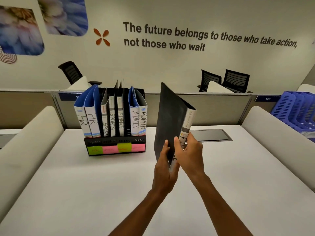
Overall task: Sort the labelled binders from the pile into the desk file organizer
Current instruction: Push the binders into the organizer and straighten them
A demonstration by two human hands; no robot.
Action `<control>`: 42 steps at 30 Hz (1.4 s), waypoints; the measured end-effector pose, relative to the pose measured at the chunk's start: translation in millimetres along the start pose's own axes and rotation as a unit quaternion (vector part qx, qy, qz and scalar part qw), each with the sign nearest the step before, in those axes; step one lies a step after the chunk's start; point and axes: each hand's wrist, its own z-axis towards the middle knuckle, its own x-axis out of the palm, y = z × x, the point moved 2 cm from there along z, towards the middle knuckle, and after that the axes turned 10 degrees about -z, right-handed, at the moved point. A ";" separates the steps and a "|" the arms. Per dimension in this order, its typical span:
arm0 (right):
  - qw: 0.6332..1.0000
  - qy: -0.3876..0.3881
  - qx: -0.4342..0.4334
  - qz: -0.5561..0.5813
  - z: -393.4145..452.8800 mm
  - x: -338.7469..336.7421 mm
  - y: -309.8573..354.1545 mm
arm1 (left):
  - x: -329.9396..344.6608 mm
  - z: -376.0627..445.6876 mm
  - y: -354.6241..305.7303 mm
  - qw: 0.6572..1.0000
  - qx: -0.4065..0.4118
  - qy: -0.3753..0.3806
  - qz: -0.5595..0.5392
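Office table (85, 184): both hands, left hand (164, 165) and right hand (188, 150), each grip pinching black binder (170, 120) upright, spine outward, probably to read its label before slotting into organizer (115, 145).

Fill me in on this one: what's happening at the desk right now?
A person holds a black binder upright above the white desk, the left hand and right hand both gripping its lower end. To its left the black file organizer already holds binders marked HR, SPORTS, FINANCE and ADMIN. The handwritten label on the held binder's spine is hidden by the hands, so its slot cannot be told.
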 end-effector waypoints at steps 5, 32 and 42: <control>0.999 0.016 -0.030 0.015 4.1 0.7 23.3 | -65.9 -0.5 23.0 0.994 0.003 -0.041 0.098; 0.986 -0.058 -0.088 0.132 65.8 110.2 101.0 | -214.3 85.2 122.3 0.851 -0.122 0.083 0.504; 0.963 -0.100 -0.081 0.235 85.3 152.2 101.0 | -224.7 96.9 141.3 0.843 -0.118 0.106 0.514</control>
